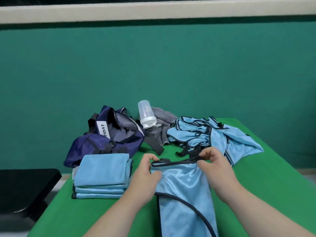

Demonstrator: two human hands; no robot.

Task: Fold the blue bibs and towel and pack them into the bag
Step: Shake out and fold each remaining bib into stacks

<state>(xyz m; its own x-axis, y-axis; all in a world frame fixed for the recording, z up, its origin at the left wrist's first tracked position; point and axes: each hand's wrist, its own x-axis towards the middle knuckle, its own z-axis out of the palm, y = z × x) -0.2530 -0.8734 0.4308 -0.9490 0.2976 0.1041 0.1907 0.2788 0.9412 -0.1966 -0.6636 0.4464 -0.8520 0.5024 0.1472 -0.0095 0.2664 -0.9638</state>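
Two hands, the left (147,170) and the right (215,163), each pinch the dark-trimmed top edge of one blue bib (184,185) lying on the green surface (256,194). To its left sits one stack of folded bibs (102,170) showing at least three layers. Behind lie one navy bag (109,134), one clear bottle (146,113), one grey towel (162,120) and a heap of unfolded bibs (213,134), too tangled to count.

Light is even and diffuse, with faint shadows under the stack of folded light-blue mesh bibs (102,175) and the crumpled navy fabric bag (95,146) at left. The glossy light-blue bib (181,185) near centre carries a pale sheen. The cream wall band (153,10) far off bows — wide-angle distortion; the thumb of the left hand (145,175) is blurred.
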